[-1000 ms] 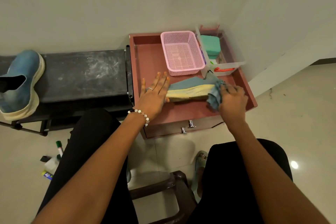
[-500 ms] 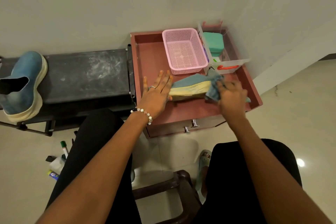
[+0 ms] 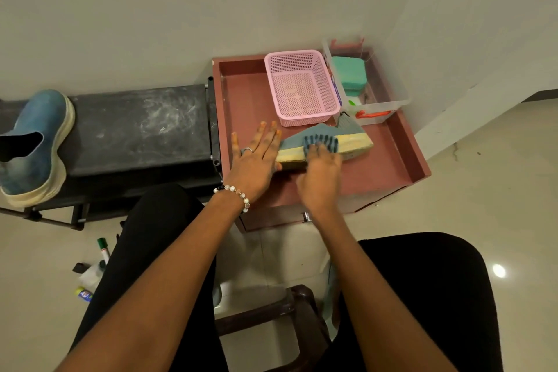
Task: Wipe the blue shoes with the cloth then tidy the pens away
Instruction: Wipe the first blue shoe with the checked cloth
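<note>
one blue shoe (image 3: 33,145) is seen at 9 o'clock on the dark bench (image 3: 136,127); pens (image 3: 93,269) lie on the floor at 8 o'clock, partly hidden by a leg. in the red tray (image 3: 401,154), the second shoe (image 3: 347,139) is steadied by the flat, open-fingered left hand (image 3: 253,160). the cloth (image 3: 321,142) is pressed on it by the right hand (image 3: 320,172), fingers curled over it. the pink basket (image 3: 302,87) is seen at 12 o'clock, and a teal case (image 3: 348,75) in the clear bin (image 3: 389,103).

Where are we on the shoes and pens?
Nothing looks finished yet. In hand: the right hand rubs the cloth along one blue shoe on the red tray, the left hand steadying its toe. Left: the second shoe on the bench, then the pens on the floor.
</note>
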The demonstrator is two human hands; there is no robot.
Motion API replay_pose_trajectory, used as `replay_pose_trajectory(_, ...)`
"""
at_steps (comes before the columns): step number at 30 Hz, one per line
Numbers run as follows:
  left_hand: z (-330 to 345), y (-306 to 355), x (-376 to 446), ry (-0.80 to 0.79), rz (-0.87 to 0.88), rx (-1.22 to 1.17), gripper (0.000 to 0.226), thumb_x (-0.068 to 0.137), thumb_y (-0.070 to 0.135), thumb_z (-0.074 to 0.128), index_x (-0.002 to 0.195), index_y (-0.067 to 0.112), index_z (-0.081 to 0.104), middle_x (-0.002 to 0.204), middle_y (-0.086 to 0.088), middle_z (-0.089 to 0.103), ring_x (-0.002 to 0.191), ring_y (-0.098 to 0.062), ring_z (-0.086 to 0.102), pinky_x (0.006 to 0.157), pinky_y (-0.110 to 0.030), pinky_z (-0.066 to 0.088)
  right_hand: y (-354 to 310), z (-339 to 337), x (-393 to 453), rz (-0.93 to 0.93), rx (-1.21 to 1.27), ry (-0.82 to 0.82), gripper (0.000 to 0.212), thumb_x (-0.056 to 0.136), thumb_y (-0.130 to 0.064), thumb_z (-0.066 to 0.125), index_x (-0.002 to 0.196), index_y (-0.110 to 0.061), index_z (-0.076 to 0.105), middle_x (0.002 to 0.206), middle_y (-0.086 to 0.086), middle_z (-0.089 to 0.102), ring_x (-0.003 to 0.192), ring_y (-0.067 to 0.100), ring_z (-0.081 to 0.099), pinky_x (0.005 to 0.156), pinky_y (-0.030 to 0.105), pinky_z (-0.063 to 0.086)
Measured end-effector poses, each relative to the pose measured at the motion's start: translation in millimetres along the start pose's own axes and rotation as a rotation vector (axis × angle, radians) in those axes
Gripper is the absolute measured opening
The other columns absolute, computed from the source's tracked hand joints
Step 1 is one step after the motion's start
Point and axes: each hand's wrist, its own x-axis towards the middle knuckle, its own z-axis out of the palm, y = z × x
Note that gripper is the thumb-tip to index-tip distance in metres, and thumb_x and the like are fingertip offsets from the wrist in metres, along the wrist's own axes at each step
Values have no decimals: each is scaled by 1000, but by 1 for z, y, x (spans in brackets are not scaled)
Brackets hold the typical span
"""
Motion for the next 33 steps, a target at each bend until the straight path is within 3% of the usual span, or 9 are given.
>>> replay_pose_trajectory(4, 2, -8, 0, -19, -41, -54, 67, 101, 26, 38, 152, 16, -5, 159, 1, -14, 146, -14, -15, 110, -58, -11, -25, -4, -26, -79, 357, 20, 63, 70, 14, 47, 131, 0, 54, 138, 14, 51, 120, 32, 43, 106, 25, 31)
replay_pose_trajectory(7, 2, -13, -4, 6, -66, -148, 69, 97, 7, 36, 152, 17, -5, 159, 1, -14, 146, -13, -14, 113, -51, -13, -18, -30, -24, -76, 774, -211, 59, 69, 22, 39, 117, 0, 65, 120, 11, 64, 116, 19, 55, 107, 23, 37)
replay_pose_trajectory(9, 0, -15, -4, 15, -75, -206, 68, 98, 11, 37, 152, 15, -4, 160, -1, -12, 146, -14, -12, 114, -49, -11, -6, -51, -15, 84, 1050, -287, 57, 70, 26, 36, 108, -2, 69, 106, 5, 69, 106, 16, 61, 91, 18, 50)
replay_pose_trajectory(12, -2, -14, -4, -10, -75, -184, 66, 101, 25, 37, 152, 11, -3, 160, -3, -9, 147, -16, -10, 115, -50, -7, 23, -72, 2, 317, 1200, 50, 54, 76, 21, 38, 111, -8, 67, 102, 0, 69, 91, 14, 66, 73, 20, 55)
replay_pose_trajectory(14, -3, -14, -4, -2, -65, -177, 67, 101, 28, 37, 152, 11, -2, 160, -3, -8, 147, -16, -10, 115, -49, -6, 37, -72, 11, 329, 1001, 288, 47, 83, 11, 45, 122, -8, 62, 109, 3, 66, 95, 13, 64, 78, 21, 53)
replay_pose_trajectory(16, -3, -16, -4, 12, -51, -205, 67, 101, 28, 38, 152, 10, -1, 160, -5, -7, 147, -17, -9, 115, -46, -7, 44, -61, 21, 242, 717, 357, 41, 87, 0, 54, 126, -10, 59, 115, 9, 59, 98, 15, 58, 83, 22, 48)
replay_pose_trajectory(21, -4, -17, -7, 13, -11, -244, 67, 99, 27, 45, 152, 14, 7, 160, -4, -3, 147, -19, -7, 116, -46, -5, 20, -14, 23, 62, 71, 133, 51, 78, -3, 58, 128, -10, 57, 139, 18, 40, 124, 37, 34, 109, 39, 27)
replay_pose_trajectory(27, -6, -15, -4, -14, -45, -189, 66, 99, 24, 44, 152, 13, 7, 161, -3, -2, 147, -17, -9, 115, -48, -9, -29, 7, -18, -246, 248, 168, 54, 63, 4, 44, 111, -4, 67, 121, 18, 58, 110, 37, 44, 98, 38, 41)
replay_pose_trajectory(33, -4, -21, -2, 2, 7, -204, 69, 98, 22, 45, 151, 5, 4, 160, -10, -2, 147, -20, -10, 116, -36, -11, 11, -1, 10, -656, 26, 73, 57, 64, -2, 36, 112, -9, 68, 118, 13, 63, 93, 34, 53, 83, 36, 48)
